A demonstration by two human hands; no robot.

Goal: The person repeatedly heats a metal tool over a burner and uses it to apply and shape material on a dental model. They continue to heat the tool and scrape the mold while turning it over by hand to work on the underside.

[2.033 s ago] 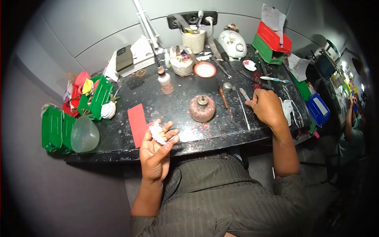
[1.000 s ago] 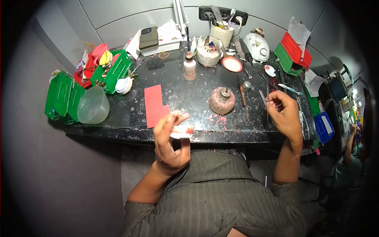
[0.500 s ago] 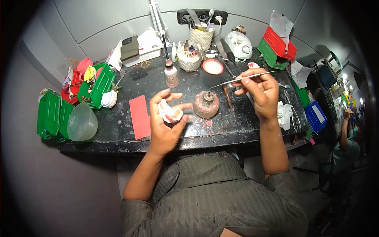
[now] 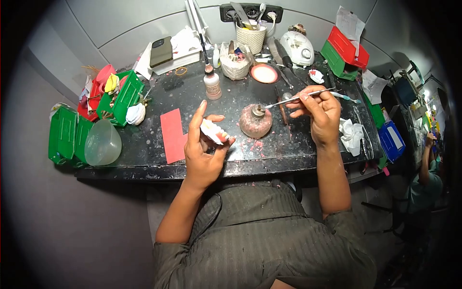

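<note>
A white dental cast (image 4: 211,130) with teeth and pink wax on it is held in the fingers of my left hand (image 4: 204,154), above the table's front part. My right hand (image 4: 320,113) pinches a thin metal wax carving tool (image 4: 288,100), its tip pointing left. That tip is beside the wick holder of a round glass spirit lamp (image 4: 256,126) standing between my hands; I cannot make out a flame. A pink wax sheet (image 4: 172,137) lies flat, left of my left hand.
A dropper bottle (image 4: 211,89), a bag-lined tub (image 4: 235,66) and a round pink-rimmed dish (image 4: 264,73) stand behind the lamp. Green bins (image 4: 62,137) and a translucent bowl (image 4: 103,144) are at left. Crumpled tissue (image 4: 351,137) lies at right. A person (image 4: 426,178) sits far right.
The carving tool's tip has come down and right, close to the lamp's wick. My left hand has turned the cast, so its teeth now face more to the right. The view has shifted slightly.
</note>
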